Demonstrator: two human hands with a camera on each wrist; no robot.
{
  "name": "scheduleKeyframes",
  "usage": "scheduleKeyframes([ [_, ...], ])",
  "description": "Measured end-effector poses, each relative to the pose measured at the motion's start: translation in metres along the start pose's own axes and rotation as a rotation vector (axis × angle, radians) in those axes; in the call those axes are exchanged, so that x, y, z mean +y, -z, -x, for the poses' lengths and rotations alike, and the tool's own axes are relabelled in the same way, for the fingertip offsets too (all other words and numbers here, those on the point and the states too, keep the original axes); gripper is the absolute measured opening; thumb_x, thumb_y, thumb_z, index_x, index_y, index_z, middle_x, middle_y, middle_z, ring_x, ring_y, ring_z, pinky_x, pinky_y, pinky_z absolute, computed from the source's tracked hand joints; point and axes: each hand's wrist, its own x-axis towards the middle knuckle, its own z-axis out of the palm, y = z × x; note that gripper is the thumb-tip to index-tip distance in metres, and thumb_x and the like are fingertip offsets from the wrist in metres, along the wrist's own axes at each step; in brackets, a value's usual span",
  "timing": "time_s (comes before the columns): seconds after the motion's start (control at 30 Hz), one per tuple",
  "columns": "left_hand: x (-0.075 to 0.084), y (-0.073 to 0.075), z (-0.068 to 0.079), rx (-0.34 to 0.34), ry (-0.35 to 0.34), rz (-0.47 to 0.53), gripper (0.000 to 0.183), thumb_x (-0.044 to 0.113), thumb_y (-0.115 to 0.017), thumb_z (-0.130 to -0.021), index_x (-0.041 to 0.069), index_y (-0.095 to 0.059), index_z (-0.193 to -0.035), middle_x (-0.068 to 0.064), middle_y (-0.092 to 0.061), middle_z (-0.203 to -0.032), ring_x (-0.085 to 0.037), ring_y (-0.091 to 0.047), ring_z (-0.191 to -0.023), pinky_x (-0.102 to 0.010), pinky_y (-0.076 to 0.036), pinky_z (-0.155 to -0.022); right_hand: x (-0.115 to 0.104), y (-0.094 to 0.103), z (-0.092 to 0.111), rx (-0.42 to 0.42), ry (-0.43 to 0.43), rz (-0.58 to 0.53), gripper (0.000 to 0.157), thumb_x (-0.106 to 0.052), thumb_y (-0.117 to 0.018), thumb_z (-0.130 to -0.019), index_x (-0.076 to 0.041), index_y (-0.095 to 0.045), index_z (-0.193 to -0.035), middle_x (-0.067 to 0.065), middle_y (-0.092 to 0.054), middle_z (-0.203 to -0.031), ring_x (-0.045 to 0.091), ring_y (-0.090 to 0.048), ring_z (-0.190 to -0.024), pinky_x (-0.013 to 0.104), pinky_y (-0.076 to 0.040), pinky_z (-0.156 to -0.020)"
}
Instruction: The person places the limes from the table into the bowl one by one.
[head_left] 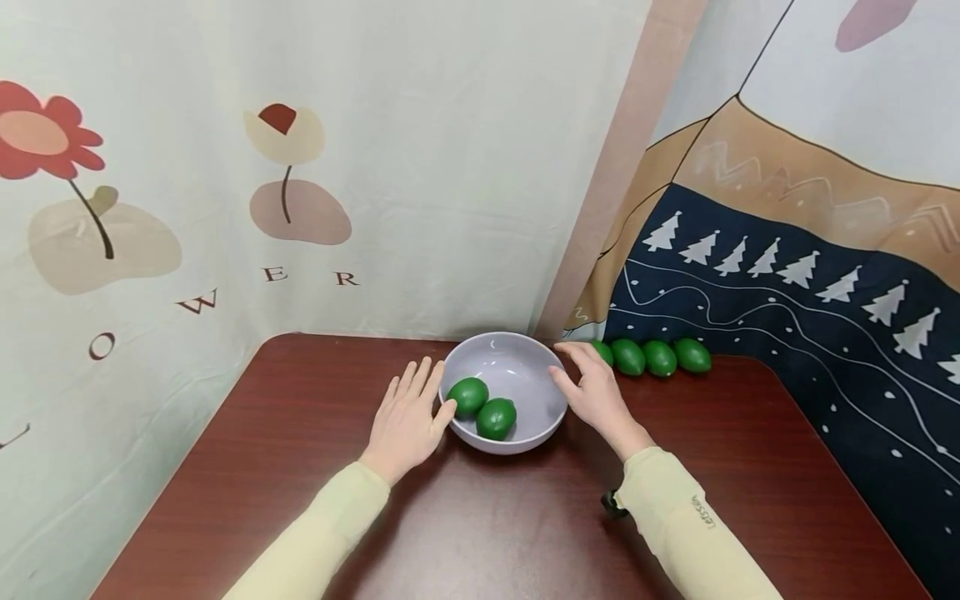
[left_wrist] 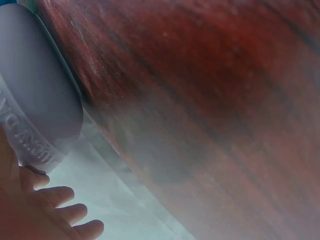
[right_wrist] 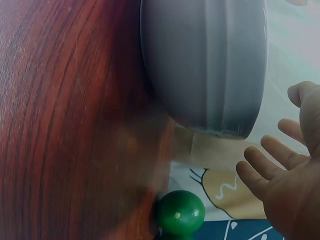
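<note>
A pale lavender bowl point(head_left: 536, 392) sits upright near the table's back edge. Two green limes point(head_left: 468, 397) lie inside it, toward its front left. My left hand point(head_left: 405, 427) is at the bowl's left side, fingers straight, thumb by the rim. In the left wrist view, its fingers spread close to the bowl's wall point(left_wrist: 40, 75); whether they touch cannot be told. On the other side, my right hand point(head_left: 597, 394) has its fingers relaxed and slightly bent near the rim. The right wrist view shows a gap between those fingers point(right_wrist: 255, 165) and the bowl point(right_wrist: 200, 65).
Several more green limes point(head_left: 660, 359) form a row along the back edge, right of the bowl; my right hand partly covers the leftmost. The table point(head_left: 495, 533) is dark reddish wood. Printed curtains point(head_left: 450, 167) hang behind it and along the right side.
</note>
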Motion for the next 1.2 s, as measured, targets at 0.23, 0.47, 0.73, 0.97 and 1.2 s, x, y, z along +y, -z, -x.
scheduleKeyframes([
  [0.23, 0.002, 0.002, 0.000, -0.025, 0.016, 0.008, 0.066, 0.044, -0.048, -0.107, 0.008, -0.036, -0.161, -0.017, -0.034, -0.166, -0.038, -0.026, -0.155, -0.058, -0.024, -0.124, 0.011, 0.006, 0.001, 0.019, -0.054, -0.019, 0.038, -0.014, -0.070, -0.098, -0.001, -0.066, -0.133, 0.020, -0.062, -0.133, 0.037, -0.060, -0.118, 0.053, -0.052, -0.101],
  [0.47, 0.004, 0.004, -0.001, -0.043, 0.026, 0.013, 0.066, 0.045, -0.047, -0.107, 0.009, -0.035, -0.162, -0.017, -0.034, -0.166, -0.039, -0.026, -0.155, -0.058, -0.025, -0.124, 0.026, 0.012, 0.002, 0.060, -0.100, -0.013, 0.038, -0.014, -0.068, -0.098, 0.001, -0.065, -0.133, 0.023, -0.061, -0.134, 0.042, -0.060, -0.121, 0.058, -0.052, -0.100],
  [0.73, 0.004, 0.005, 0.000, -0.040, 0.021, 0.003, 0.066, 0.044, -0.048, -0.107, 0.008, -0.035, -0.162, -0.018, -0.036, -0.165, -0.039, -0.027, -0.155, -0.058, -0.026, -0.124, 0.040, 0.017, 0.003, 0.106, -0.122, 0.006, 0.037, -0.010, -0.068, -0.096, 0.003, -0.066, -0.131, 0.026, -0.060, -0.134, 0.042, -0.059, -0.119, 0.057, -0.049, -0.102],
  [0.97, 0.004, 0.005, 0.000, -0.046, 0.026, 0.005, 0.066, 0.044, -0.049, -0.107, 0.009, -0.035, -0.162, -0.018, -0.035, -0.165, -0.039, -0.026, -0.155, -0.058, -0.025, -0.124, 0.052, 0.020, 0.002, 0.104, -0.143, 0.034, 0.039, -0.011, -0.068, -0.096, 0.005, -0.065, -0.132, 0.026, -0.059, -0.135, 0.042, -0.055, -0.125, 0.057, -0.046, -0.106],
  [1.2, 0.004, 0.006, 0.000, -0.056, 0.029, 0.003, 0.066, 0.045, -0.048, -0.107, 0.009, -0.035, -0.162, -0.017, -0.034, -0.166, -0.039, -0.026, -0.155, -0.058, -0.024, -0.124, 0.058, 0.022, -0.001, 0.069, -0.159, 0.076, 0.041, -0.011, -0.066, -0.096, 0.006, -0.063, -0.133, 0.027, -0.057, -0.137, 0.044, -0.051, -0.128, 0.057, -0.041, -0.112],
])
